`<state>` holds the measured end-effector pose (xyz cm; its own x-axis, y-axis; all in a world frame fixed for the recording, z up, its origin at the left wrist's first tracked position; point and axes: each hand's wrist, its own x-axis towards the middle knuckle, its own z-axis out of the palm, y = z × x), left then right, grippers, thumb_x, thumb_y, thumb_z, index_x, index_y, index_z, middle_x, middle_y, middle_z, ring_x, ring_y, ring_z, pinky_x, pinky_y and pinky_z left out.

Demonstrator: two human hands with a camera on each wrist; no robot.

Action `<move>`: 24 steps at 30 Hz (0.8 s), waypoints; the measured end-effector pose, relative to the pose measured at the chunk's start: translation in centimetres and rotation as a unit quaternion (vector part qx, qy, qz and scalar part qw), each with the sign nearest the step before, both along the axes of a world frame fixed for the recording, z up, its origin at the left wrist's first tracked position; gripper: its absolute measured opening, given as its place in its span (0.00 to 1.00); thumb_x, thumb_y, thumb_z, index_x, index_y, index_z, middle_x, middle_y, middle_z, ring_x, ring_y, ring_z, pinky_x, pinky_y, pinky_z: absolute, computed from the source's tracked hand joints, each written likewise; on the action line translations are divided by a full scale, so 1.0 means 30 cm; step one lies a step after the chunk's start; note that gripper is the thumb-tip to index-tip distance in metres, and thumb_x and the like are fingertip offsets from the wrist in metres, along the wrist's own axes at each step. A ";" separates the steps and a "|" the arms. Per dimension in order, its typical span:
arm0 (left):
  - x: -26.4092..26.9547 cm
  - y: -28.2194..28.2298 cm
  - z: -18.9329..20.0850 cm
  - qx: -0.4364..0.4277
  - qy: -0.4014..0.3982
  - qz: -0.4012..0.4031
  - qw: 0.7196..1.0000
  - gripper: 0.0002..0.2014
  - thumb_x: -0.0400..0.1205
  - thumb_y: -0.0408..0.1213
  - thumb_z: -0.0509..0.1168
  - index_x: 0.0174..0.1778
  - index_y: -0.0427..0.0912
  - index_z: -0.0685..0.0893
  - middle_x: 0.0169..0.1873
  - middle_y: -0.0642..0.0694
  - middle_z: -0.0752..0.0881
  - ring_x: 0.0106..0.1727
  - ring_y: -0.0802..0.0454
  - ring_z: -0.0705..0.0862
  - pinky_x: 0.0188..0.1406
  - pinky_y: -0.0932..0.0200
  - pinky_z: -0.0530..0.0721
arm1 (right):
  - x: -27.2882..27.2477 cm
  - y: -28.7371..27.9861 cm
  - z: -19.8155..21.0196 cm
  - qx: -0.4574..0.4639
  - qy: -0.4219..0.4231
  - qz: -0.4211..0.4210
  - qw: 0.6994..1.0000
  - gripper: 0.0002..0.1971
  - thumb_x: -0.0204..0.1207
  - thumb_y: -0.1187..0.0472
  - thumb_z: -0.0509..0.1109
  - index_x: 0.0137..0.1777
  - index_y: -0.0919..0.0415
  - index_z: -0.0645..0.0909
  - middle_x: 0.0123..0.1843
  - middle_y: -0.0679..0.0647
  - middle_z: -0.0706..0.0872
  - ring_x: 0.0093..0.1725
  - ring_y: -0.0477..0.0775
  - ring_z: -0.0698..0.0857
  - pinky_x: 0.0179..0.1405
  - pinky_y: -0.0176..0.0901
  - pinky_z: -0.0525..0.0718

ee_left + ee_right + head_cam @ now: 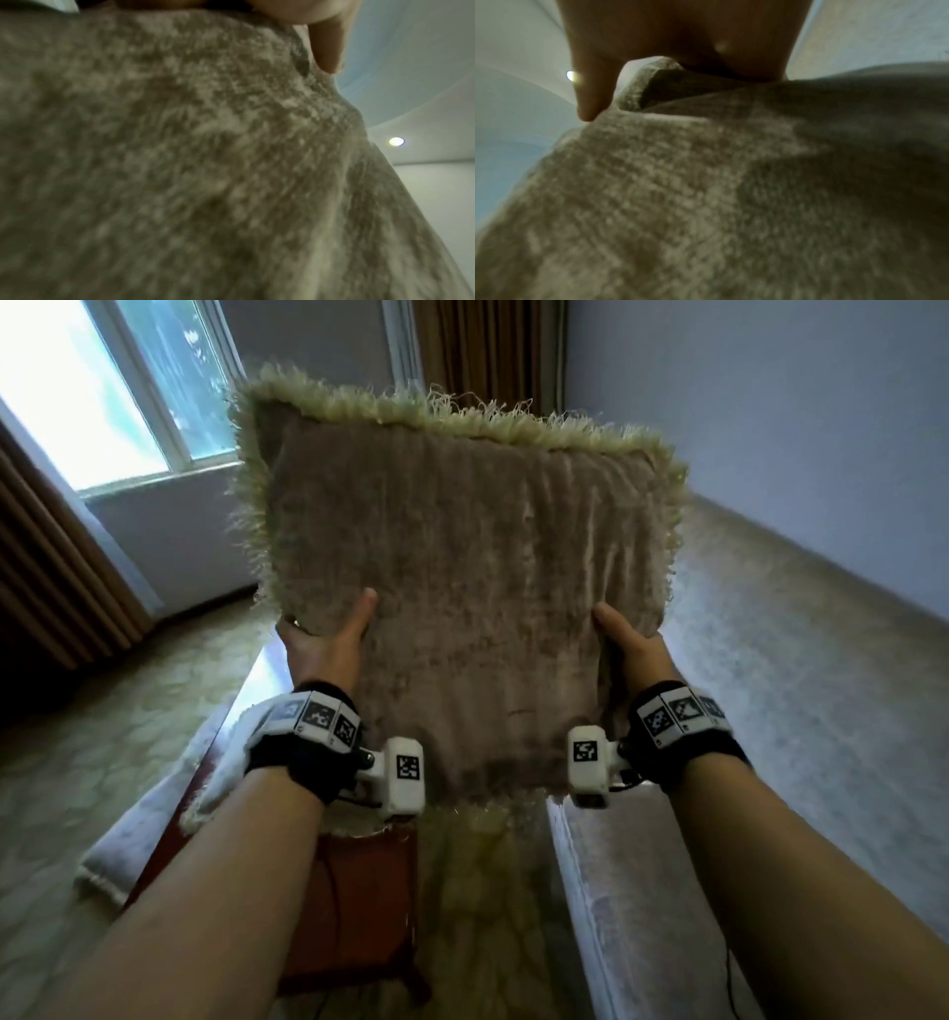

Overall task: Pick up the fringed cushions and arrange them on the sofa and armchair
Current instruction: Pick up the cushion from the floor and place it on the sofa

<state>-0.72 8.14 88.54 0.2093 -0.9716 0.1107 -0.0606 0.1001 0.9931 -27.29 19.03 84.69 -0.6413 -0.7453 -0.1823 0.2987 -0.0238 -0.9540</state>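
Note:
A brown plush cushion [462, 588] with a pale green fringe is held up in front of me, roughly upright. My left hand [328, 634] grips its left edge, thumb on the near face and fingers hidden behind. My right hand [626, 639] grips the right edge the same way. In the left wrist view the cushion [180, 162] fills the picture, with my thumb [326, 40] on it. The right wrist view shows the cushion [706, 192] and my thumb [590, 91] at its edge. A pale upholstered sofa [770, 711] stretches along the right.
Below the cushion stands a reddish wooden table [354, 891] with a white fringed cloth [205, 788] on it. A window [102, 387] and brown curtains [51, 557] are at the left. Patterned floor [77, 762] lies left of the table.

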 end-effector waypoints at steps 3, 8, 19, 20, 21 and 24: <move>-0.044 -0.021 0.153 -0.032 0.033 -0.008 0.999 0.54 0.61 0.69 0.79 0.80 0.46 0.71 0.75 0.48 0.80 0.76 0.46 0.79 0.78 0.52 0.75 | -0.044 -0.004 0.153 -0.047 0.036 -0.039 0.997 0.42 0.59 0.34 0.83 0.66 0.61 0.81 0.51 0.51 0.91 0.47 0.53 0.90 0.51 0.51 0.88; -0.095 -0.097 0.328 -0.047 0.109 -0.052 0.992 0.46 0.61 0.65 0.81 0.75 0.52 0.77 0.67 0.50 0.87 0.66 0.45 0.86 0.68 0.47 0.85 | -0.062 -0.052 0.288 -0.088 0.020 -0.082 0.993 0.63 0.37 0.26 0.85 0.75 0.56 0.76 0.63 0.53 0.89 0.59 0.58 0.89 0.64 0.62 0.86; -0.121 -0.460 0.467 -0.074 0.150 -0.174 0.970 0.50 0.44 0.69 0.83 0.65 0.58 0.83 0.62 0.52 0.89 0.60 0.45 0.89 0.62 0.45 0.89 | -0.060 -0.250 0.361 -0.108 0.036 -0.100 0.988 0.52 0.42 0.31 0.88 0.68 0.55 0.85 0.58 0.56 0.93 0.55 0.60 0.93 0.60 0.59 0.89; -0.122 -0.481 0.476 -0.080 0.146 -0.186 0.968 0.49 0.47 0.66 0.83 0.67 0.57 0.82 0.63 0.51 0.88 0.61 0.45 0.88 0.62 0.45 0.88 | -0.058 -0.263 0.360 -0.108 0.045 -0.108 0.987 0.51 0.43 0.31 0.88 0.68 0.55 0.85 0.58 0.57 0.93 0.57 0.63 0.92 0.64 0.61 0.86; -0.130 -0.510 0.479 -0.082 0.144 -0.197 0.966 0.48 0.50 0.63 0.82 0.69 0.56 0.81 0.63 0.51 0.88 0.61 0.46 0.88 0.62 0.46 0.89 | -0.059 -0.277 0.357 -0.110 0.047 -0.111 0.987 0.51 0.43 0.31 0.87 0.68 0.56 0.85 0.59 0.58 0.93 0.57 0.64 0.92 0.65 0.62 0.86; -0.159 -0.598 0.468 -0.075 0.145 -0.234 0.959 0.42 0.56 0.57 0.85 0.68 0.55 0.81 0.60 0.53 0.89 0.57 0.48 0.90 0.55 0.49 0.91 | -0.051 -0.309 0.354 -0.089 0.047 -0.121 0.988 0.53 0.38 0.28 0.86 0.65 0.56 0.87 0.57 0.58 0.93 0.57 0.64 0.92 0.63 0.59 0.86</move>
<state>-5.49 -9.81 102.57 -0.2018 -0.9446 0.2591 0.3023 0.1916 0.9338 -28.81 9.75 95.30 -0.8127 -0.5826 0.0060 0.1745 -0.2533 -0.9515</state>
